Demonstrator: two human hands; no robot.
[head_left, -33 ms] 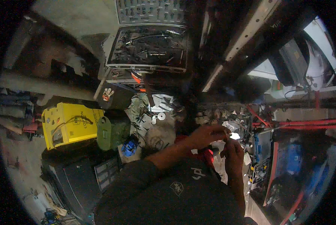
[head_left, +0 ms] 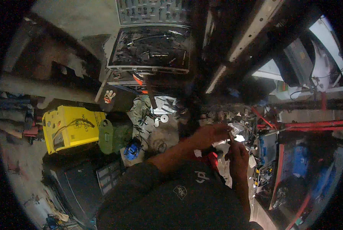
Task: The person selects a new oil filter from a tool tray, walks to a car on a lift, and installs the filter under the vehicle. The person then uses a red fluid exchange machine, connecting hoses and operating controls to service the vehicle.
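In front of my chest, right of the middle, my two hands are close together. My right hand (head_left: 238, 152) points upward with fingers bent and pressed together around a small, thin piece that I cannot make out. My left hand (head_left: 213, 135) reaches across from the left, its fingertips beside those of the right hand. Motion smears its fingers, so whether it holds anything is unclear. Just beyond the fingertips is a bright, shiny clear plastic bag or wrap (head_left: 239, 129). Below the hands, a red object (head_left: 213, 160) is partly hidden by my left forearm.
An open tool case (head_left: 150, 48) with sockets and tools stands at the back. On the left are a yellow box (head_left: 74, 128), a green canister (head_left: 105, 136) and a blue-and-black object (head_left: 132, 151). A glove (head_left: 109, 96) lies behind them. Metal beams (head_left: 248, 38) and red bars (head_left: 301, 125) occupy the right.
My left hand's fingers have shifted slightly left and up, away from the right hand's fingertips. The right hand stays almost in place.
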